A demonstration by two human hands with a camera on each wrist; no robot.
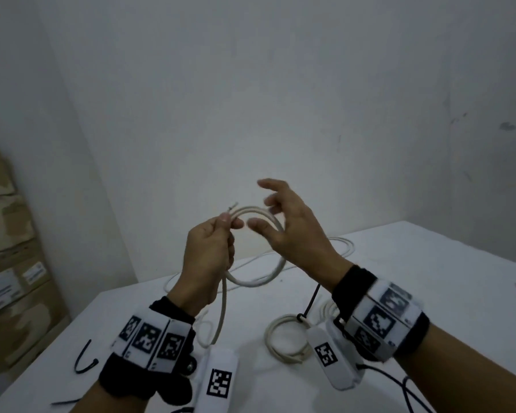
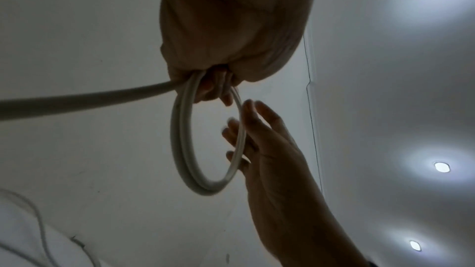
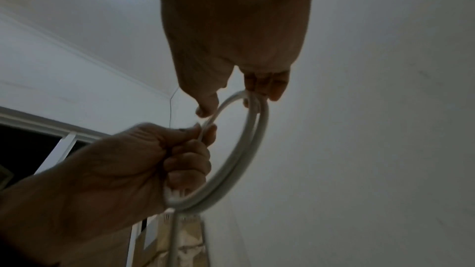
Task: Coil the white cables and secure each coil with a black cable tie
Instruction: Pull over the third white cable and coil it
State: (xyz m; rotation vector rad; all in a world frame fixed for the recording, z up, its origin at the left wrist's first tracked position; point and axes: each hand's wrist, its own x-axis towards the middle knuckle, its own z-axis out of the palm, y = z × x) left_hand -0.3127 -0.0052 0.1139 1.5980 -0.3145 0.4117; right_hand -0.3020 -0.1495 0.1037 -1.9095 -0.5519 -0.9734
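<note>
Down at the bench (image 1: 429,293) edge there's a loose black cable tie (image 1: 85,357). Moving right, my left hand (image 1: 207,257) pinches the white cable (image 1: 259,278) loops, held up above the bench. Right hand (image 1: 292,228) has its fingers (image 1: 268,183) spread, touching the loop's far side. Tied coil (image 1: 283,338) lies below.

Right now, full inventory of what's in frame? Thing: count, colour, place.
Cable being coiled: one, white, held up over the table, tail hanging down.
Finished coil: one, white, on the table near the right wrist, a black tie on it.
Loose cables: count unclear, white, far side of table.
Loose cable ties: at least two, black, table's near left.
Table: one, white.
Cardboard boxes: stacked, brown, far left.
Ceiling lights: three, white.
Left hand: grips the coil.
Right hand: fingers spread, touching the loop.
</note>
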